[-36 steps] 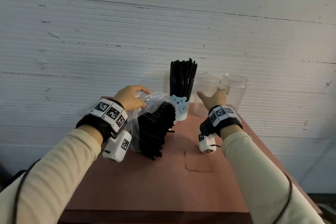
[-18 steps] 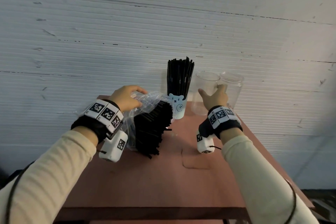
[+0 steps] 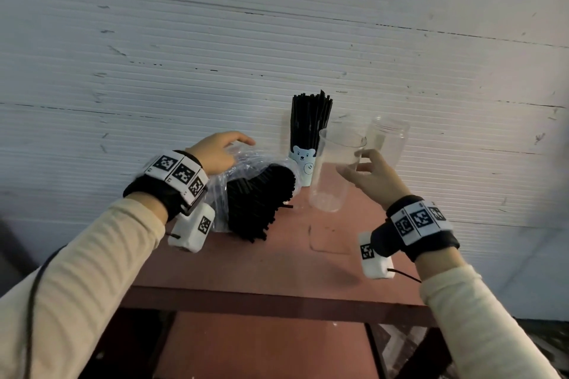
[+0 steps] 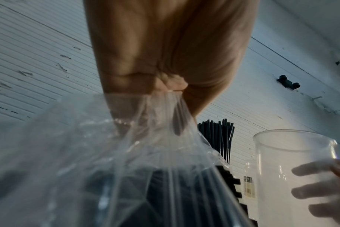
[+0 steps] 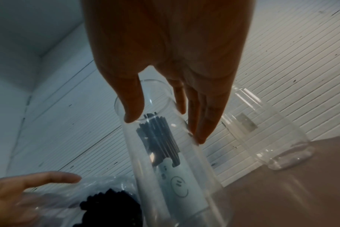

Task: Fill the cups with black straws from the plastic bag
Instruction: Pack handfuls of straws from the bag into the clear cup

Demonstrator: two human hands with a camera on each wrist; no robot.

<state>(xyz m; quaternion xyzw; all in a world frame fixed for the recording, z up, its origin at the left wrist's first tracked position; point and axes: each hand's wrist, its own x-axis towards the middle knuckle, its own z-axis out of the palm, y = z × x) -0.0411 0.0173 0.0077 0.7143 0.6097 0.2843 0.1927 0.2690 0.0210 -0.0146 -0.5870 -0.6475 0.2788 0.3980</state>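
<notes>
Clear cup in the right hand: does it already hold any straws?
No, the clear cup in the right hand is empty; you see straight through it.

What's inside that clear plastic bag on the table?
The clear plastic bag holds a thick bundle of black straws, ends poking out. Crinkled plastic and the left hand hide its back part.

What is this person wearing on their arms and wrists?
Cream ribbed sleeves on both arms. Each wrist carries a black strap topped with white blocks of black square-code markers, and a white camera box with its own marker hangs beneath the left hand and the right hand. Thin black cables trail back along the sleeves.
</notes>
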